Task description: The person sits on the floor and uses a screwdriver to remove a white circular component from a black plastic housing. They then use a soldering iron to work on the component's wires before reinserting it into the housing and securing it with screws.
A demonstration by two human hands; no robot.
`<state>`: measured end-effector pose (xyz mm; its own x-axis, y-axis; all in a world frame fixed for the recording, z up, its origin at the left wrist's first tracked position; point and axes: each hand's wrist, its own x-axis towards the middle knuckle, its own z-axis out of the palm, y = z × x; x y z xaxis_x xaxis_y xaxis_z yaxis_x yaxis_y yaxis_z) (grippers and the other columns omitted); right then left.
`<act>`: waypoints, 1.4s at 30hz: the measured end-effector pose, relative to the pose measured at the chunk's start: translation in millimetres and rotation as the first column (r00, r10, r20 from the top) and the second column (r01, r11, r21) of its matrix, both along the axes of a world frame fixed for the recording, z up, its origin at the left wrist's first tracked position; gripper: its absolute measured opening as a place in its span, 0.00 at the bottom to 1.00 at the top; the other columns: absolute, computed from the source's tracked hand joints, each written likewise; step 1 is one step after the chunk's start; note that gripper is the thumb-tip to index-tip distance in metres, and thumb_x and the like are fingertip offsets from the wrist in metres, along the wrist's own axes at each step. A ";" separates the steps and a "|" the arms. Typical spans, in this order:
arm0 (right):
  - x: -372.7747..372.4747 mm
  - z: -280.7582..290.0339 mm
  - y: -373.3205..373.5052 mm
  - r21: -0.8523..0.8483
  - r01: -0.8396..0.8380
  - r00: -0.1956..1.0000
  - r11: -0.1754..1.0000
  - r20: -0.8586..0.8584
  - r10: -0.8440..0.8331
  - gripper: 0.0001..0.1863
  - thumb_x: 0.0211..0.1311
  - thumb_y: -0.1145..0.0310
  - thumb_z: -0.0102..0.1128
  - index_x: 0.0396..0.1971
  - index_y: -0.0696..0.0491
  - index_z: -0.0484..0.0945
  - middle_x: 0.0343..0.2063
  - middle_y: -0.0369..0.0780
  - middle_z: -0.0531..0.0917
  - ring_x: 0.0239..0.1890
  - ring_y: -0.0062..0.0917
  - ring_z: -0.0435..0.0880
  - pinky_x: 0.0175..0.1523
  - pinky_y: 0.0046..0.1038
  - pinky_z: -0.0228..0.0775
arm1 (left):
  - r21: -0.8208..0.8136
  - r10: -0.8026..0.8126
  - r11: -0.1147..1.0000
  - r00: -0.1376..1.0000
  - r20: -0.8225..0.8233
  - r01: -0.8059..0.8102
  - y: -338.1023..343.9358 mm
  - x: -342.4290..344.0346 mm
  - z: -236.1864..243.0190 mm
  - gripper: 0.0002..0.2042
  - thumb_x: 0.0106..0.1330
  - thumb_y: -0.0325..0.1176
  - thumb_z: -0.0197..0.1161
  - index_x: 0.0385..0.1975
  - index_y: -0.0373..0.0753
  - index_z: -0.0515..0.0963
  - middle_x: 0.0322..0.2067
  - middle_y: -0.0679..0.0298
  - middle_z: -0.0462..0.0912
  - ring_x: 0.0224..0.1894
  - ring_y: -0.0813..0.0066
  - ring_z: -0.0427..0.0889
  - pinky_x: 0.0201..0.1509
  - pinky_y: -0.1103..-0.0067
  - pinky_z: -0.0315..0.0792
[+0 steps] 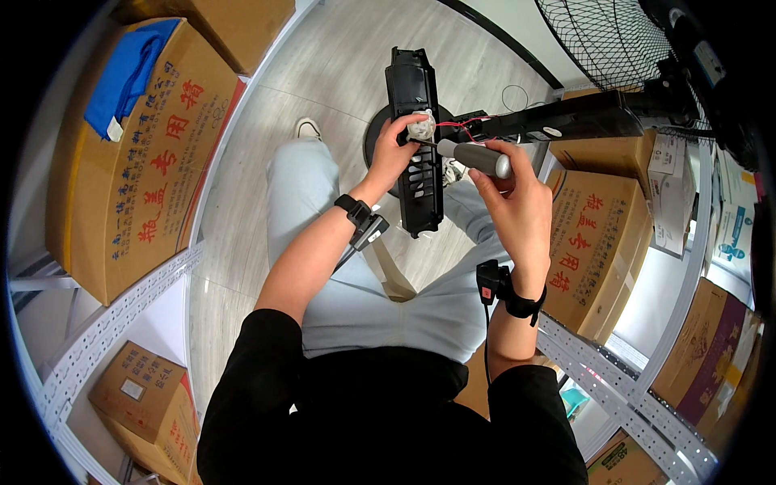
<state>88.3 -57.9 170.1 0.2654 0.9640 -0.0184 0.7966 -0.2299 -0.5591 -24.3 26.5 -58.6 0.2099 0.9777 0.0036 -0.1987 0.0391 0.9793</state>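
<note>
a storeroom or small stockroom with shelving on both sides.

perforated metal racks (121, 311) line left and right, stacked with brown cardboard cartons (141, 162), one topped by a folded blue cloth (125, 73). more boxes (594, 242) fill the right shelves, a black fan grille (606, 36) stands nearby, and the floor (323, 73) is pale wood-look planking.

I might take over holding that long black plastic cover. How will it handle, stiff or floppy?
Probably stiff: the black cover stays straight though the left hand grips only its middle. Likely light, being a slotted shell. The right hand's screwdriver could twist it.
</note>
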 end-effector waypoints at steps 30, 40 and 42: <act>-6.5 -9.1 0.7 0.172 0.064 0.991 0.983 -0.123 -0.043 0.20 0.54 0.62 0.76 0.45 0.52 0.81 0.24 0.40 0.87 0.27 0.21 0.87 0.33 0.23 0.77 | -0.111 -0.050 0.991 0.981 0.187 0.072 1.3 -2.4 -2.4 0.27 0.56 0.11 0.57 0.55 0.43 0.77 0.55 0.65 0.75 0.57 0.72 0.75 0.61 0.78 0.70; -27.3 21.7 8.7 0.336 0.128 0.986 0.933 -0.143 -0.083 0.19 0.49 0.63 0.79 0.40 0.53 0.84 0.20 0.33 0.83 0.21 0.09 0.79 0.28 0.14 0.70 | -0.050 -0.057 0.996 0.977 0.205 0.069 1.1 -5.2 2.5 0.27 0.56 0.14 0.55 0.57 0.43 0.76 0.54 0.63 0.77 0.55 0.72 0.76 0.59 0.78 0.71; -14.8 24.7 1.8 0.423 0.193 0.973 0.885 -0.202 -0.115 0.18 0.50 0.67 0.78 0.40 0.54 0.84 0.28 0.33 0.84 0.26 0.09 0.78 0.32 0.14 0.70 | -0.202 -0.033 0.971 0.906 0.421 0.129 2.0 -8.7 7.6 0.27 0.57 0.14 0.56 0.58 0.43 0.75 0.54 0.63 0.77 0.55 0.71 0.77 0.59 0.78 0.71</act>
<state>73.5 -56.1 194.8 0.4415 0.8312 0.3379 0.6578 -0.0437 -0.7519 -32.9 28.5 -50.9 0.3152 0.9430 -0.1063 -0.5690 0.2775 0.7741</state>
